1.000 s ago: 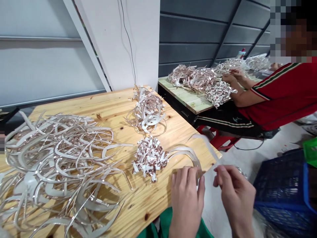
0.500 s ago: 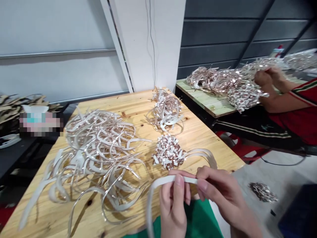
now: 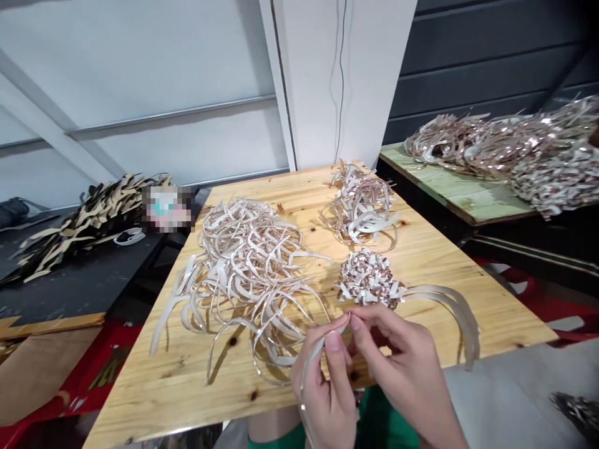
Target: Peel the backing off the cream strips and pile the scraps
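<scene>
My left hand pinches a long whitish strip between thumb and fingers; the strip curves down past the wrist. Thumb and forefinger of my right hand close on the strip's upper end, right beside the left fingertips. Just beyond the hands lies a bunched clump of short white and copper pieces, with a few long pale strips trailing from it to the right. Left of my hands spreads a loose heap of curled, shiny-edged strips.
A smaller tangle of strips lies at the back of the wooden table. On the right, a pale green table bears shiny bundles. A dark table at left holds black and tan strips.
The view has swung left, and the co-worker's arms have mostly left the picture. My hands have come closer together, and the strip's end now bends between the fingertips.
</scene>
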### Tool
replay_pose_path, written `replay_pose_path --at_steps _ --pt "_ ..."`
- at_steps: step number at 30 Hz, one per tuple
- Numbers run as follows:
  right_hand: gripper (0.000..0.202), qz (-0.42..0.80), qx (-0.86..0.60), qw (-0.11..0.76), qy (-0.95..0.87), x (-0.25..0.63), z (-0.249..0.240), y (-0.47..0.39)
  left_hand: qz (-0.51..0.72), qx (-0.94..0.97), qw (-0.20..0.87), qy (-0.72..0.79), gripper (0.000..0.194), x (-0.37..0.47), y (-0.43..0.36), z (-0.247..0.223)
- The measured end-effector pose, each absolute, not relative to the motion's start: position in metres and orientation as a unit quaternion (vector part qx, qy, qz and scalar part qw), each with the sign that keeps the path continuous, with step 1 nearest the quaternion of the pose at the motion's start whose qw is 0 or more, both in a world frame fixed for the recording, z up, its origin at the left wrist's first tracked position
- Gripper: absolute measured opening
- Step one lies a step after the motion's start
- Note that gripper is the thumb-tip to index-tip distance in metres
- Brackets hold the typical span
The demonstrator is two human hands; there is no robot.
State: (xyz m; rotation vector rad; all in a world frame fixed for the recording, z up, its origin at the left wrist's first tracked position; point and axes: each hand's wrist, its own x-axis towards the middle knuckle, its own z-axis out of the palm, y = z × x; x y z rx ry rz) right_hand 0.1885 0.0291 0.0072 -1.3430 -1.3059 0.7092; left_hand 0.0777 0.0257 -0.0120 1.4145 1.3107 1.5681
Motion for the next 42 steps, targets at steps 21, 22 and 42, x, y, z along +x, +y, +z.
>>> replay_pose_path --at_steps 21,22,42 --pt "0.008 0.270 -0.594 0.599 -0.464 0.176 -0.009 0.028 0.586 0.450 0.333 0.586 0.046 0.076 0.022 -0.004" --pt "0.007 0.311 -0.577 0.598 -0.461 0.178 -0.009 0.029 0.586 0.443 0.342 0.587 0.046 0.077 0.022 -0.003" --pt "0.012 0.315 -0.422 0.598 -0.604 0.194 0.012 -0.004 0.573 0.642 0.387 0.331 0.045 0.067 0.014 -0.007"
